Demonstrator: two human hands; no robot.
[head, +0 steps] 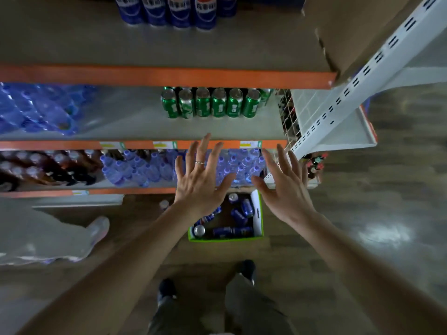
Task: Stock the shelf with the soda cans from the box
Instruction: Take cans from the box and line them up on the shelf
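The person stands facing the shelf (150, 131), both arms stretched forward and both hands empty. The left hand (200, 180) has its fingers straight and fanned wide apart, a ring on one of them; the right hand (285, 187), at 3 o'clock from it, is likewise spread flat, gripping nothing. Neither touches the rack.

The box (257, 213) sits on the floor at 6 o'clock from the hands, just in front of the lowest shelf. Its green-edged flaps stand open, and the blue soda cans (238, 215) lie jumbled inside, most on their sides, one upright at the box's 7 o'clock corner with its silver top showing. A lone can appears to stand on the floor at 9 o'clock of the box.

On the middle shelf, at 12 o'clock from the hands, a row of green cans (211, 102) is fronted neatly; blue cans (177, 10) of the same kind stand on the shelf above.

The cans are probably full, so each should be moderately heavy, rigid, smooth and a little slippery, and liable to dent if dropped. The surest hold is likely around the middle of the cylinder, thumb opposite fingers, turning a lying can upright before setting it down.
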